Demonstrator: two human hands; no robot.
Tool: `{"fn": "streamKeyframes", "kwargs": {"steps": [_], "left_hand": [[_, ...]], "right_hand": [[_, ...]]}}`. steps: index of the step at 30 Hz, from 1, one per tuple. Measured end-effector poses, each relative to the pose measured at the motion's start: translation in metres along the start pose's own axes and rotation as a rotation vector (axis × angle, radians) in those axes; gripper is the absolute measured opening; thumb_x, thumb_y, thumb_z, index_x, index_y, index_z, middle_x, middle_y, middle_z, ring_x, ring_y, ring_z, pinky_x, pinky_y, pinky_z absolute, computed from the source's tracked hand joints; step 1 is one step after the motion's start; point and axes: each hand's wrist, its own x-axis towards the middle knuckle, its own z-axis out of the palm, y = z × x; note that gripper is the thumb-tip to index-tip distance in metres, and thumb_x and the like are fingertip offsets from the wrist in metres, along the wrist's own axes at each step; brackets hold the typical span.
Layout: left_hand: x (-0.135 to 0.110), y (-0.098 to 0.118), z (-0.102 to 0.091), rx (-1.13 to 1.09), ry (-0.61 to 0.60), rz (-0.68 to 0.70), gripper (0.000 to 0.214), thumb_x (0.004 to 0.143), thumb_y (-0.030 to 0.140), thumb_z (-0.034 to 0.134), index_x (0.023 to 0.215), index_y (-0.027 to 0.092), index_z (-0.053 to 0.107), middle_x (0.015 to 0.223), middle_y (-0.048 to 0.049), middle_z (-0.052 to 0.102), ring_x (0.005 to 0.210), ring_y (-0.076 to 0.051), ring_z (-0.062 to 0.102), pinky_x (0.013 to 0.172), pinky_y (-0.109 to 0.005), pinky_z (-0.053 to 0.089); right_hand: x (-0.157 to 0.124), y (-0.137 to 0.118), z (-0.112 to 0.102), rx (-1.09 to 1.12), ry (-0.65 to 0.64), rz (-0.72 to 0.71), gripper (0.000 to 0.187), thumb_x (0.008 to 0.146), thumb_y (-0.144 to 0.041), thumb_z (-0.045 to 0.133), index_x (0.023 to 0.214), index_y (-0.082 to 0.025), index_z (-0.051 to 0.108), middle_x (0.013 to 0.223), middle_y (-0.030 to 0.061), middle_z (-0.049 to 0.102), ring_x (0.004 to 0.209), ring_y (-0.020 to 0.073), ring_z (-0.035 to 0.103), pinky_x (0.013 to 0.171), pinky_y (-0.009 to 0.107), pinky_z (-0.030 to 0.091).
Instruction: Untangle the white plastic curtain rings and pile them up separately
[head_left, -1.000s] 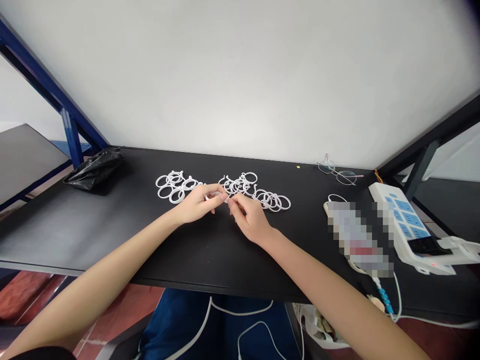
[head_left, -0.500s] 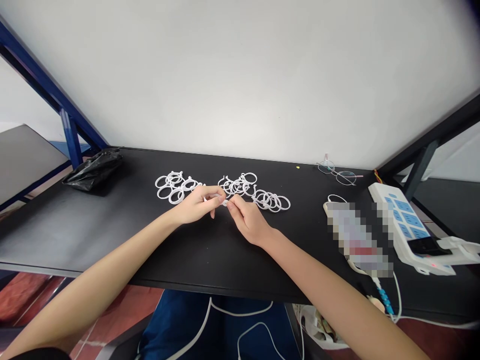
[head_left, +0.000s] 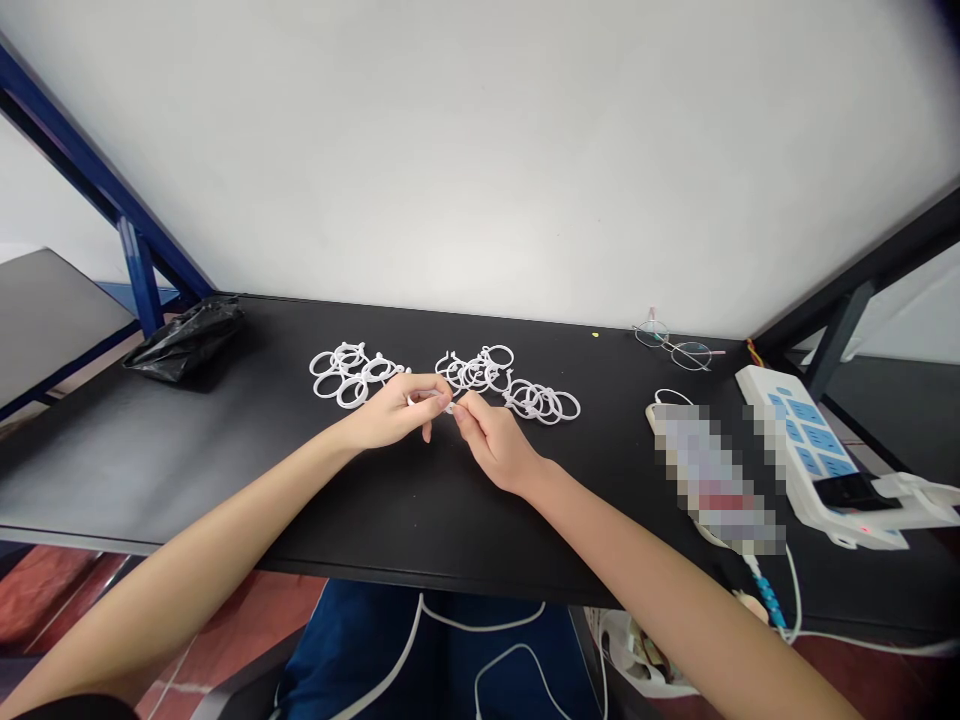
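Note:
My left hand (head_left: 394, 410) and my right hand (head_left: 491, 442) meet fingertip to fingertip above the black table (head_left: 225, 470), both pinched on one small white plastic ring (head_left: 442, 402), mostly hidden by the fingers. Just behind the left hand lies a pile of white rings (head_left: 349, 371). A second, longer pile of white rings (head_left: 510, 385) spreads behind and to the right of the right hand.
A crumpled black plastic bag (head_left: 187, 338) lies at the far left. Wire-rimmed glasses (head_left: 679, 346) rest near the wall at the right. A white and blue power strip (head_left: 814, 440) with cables and a blurred object (head_left: 712, 478) occupy the right side.
Both hands have stayed at the same spot, with only slight finger shifts on the ring; the right hand has edged a little left.

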Motion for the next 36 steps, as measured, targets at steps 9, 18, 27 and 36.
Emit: {"fn": "streamKeyframes", "kwargs": {"steps": [9,18,27,36], "left_hand": [[0.001,0.002,0.001,0.008,0.005,-0.024,0.03,0.091,0.039,0.047,0.074,0.015,0.055,0.061,0.0035,0.049,0.05,-0.009,0.057,0.049,-0.021,0.042],[0.002,0.003,0.001,-0.045,-0.003,-0.037,0.028,0.088,0.041,0.052,0.077,0.015,0.056,0.053,0.0056,0.045,0.046,-0.008,0.048,0.05,-0.022,0.046],[-0.004,0.0,-0.017,0.359,0.25,0.022,0.023,0.084,0.041,0.059,0.086,0.017,0.059,0.061,0.003,0.054,0.055,-0.01,0.052,0.056,-0.021,0.043],[-0.002,-0.016,-0.024,0.91,0.321,-0.019,0.012,0.083,0.026,0.05,0.088,0.019,0.058,0.077,-0.0008,0.062,0.061,-0.014,0.056,0.053,-0.023,0.032]], "right_hand": [[0.0,0.0,0.0,-0.004,-0.002,0.004,0.023,0.1,-0.03,0.031,0.078,-0.023,0.035,0.061,-0.0052,0.04,0.049,0.0104,0.037,0.052,0.024,0.032],[0.0,-0.001,0.001,-0.011,0.006,0.001,0.023,0.099,-0.029,0.032,0.078,-0.023,0.036,0.062,-0.0041,0.044,0.05,0.0107,0.04,0.053,0.024,0.034],[0.002,-0.002,0.003,-0.044,0.1,-0.001,0.019,0.097,-0.03,0.041,0.081,-0.022,0.047,0.064,-0.0033,0.051,0.055,0.011,0.049,0.056,0.024,0.04],[0.004,0.0,0.003,-0.256,0.098,-0.157,0.009,0.091,-0.026,0.054,0.094,-0.02,0.059,0.104,0.0092,0.066,0.102,0.0221,0.061,0.089,0.038,0.05]]}}
